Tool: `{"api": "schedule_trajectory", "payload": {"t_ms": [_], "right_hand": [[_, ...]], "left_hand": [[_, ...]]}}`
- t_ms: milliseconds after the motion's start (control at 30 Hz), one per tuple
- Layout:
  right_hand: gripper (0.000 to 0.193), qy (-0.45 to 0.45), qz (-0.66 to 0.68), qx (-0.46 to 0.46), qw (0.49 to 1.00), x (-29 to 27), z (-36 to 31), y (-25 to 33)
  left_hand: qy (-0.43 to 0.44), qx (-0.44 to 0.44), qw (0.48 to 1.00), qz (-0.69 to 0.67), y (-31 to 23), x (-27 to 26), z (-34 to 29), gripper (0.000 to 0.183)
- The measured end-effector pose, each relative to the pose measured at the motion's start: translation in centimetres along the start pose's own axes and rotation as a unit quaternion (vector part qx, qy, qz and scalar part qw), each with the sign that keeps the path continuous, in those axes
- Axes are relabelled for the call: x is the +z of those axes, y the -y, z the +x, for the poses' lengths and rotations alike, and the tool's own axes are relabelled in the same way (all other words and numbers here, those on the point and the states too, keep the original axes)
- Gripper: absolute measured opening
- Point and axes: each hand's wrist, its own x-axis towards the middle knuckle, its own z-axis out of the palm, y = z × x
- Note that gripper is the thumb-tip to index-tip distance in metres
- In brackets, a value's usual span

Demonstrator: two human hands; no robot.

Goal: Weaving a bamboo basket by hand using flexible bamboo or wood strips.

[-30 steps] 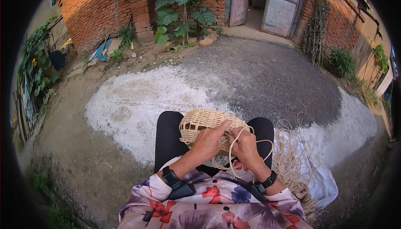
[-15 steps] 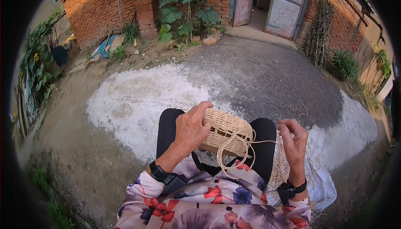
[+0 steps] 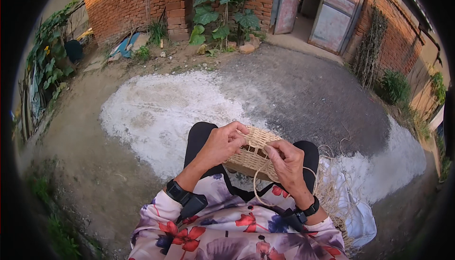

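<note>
A small woven straw basket [image 3: 247, 159] rests across my lap between my knees, with a dark gap along its side. My left hand [image 3: 222, 145] grips its left end, fingers bent over the rim. My right hand [image 3: 288, 163] is at the right part of the weave, thumb and forefinger pinched together on a straw cord [image 3: 256, 184]. The cord hangs in a loop below that hand, and part of it curves out to the right. The exact spot where it meets the weave is hidden by my fingers.
To my right, loose straw strands [image 3: 332, 189] spill over a white sack [image 3: 360, 217]. White powdery ground [image 3: 156, 113] and dark gravel [image 3: 303, 89] lie ahead. Farther off stand a brick wall [image 3: 123, 9], a leafy climbing plant [image 3: 222, 4] and a metal door [image 3: 334, 16] standing ajar.
My right hand has come left from beside my knee to the basket, bringing the cord with it. The left hand stays on the basket. The whole view has shifted slightly.
</note>
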Motion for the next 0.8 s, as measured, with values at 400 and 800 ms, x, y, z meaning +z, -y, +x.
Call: {"api": "schedule_trajectory", "payload": {"t_ms": [400, 800], "right_hand": [[0.008, 0.027, -0.148, -0.017, 0.988, 2.6, 0.1, -2.6], [0.009, 0.084, -0.172, 0.008, 0.982, 4.1, 1.3, -4.0]], "left_hand": [[0.007, 0.126, 0.936, 0.327, 3.7, 2.1, 0.3, 0.037], [-0.072, 0.04, 0.979, 0.187, 5.0, 3.5, 0.9, 0.054]]}}
